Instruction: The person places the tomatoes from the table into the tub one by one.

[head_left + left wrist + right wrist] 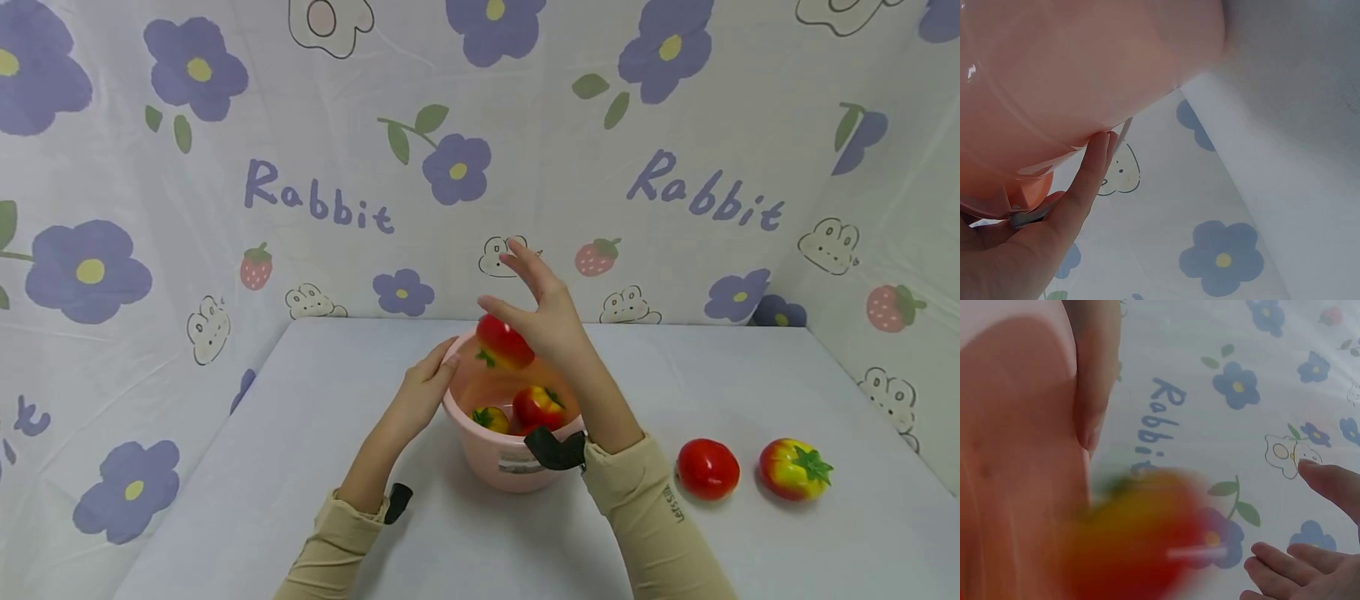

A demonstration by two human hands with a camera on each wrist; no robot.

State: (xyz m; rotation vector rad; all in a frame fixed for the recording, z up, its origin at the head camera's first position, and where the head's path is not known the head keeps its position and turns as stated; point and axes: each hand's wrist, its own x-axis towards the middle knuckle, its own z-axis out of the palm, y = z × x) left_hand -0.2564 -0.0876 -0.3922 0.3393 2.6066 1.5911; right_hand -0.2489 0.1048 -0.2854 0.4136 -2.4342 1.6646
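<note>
While "Rabbit" (318, 200) marks the backdrop, right hand (542, 310) spreads above tomato (504, 342); bucket (491, 462) label seems unreadable.

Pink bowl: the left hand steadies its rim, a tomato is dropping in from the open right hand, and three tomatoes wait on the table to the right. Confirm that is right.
Wrong on one count: the head view shows only two tomatoes on the table, a red tomato and a red-yellow tomato. The rest holds: the left hand touches the pink bowl at its rim, and the falling tomato is under the open right hand.
</note>
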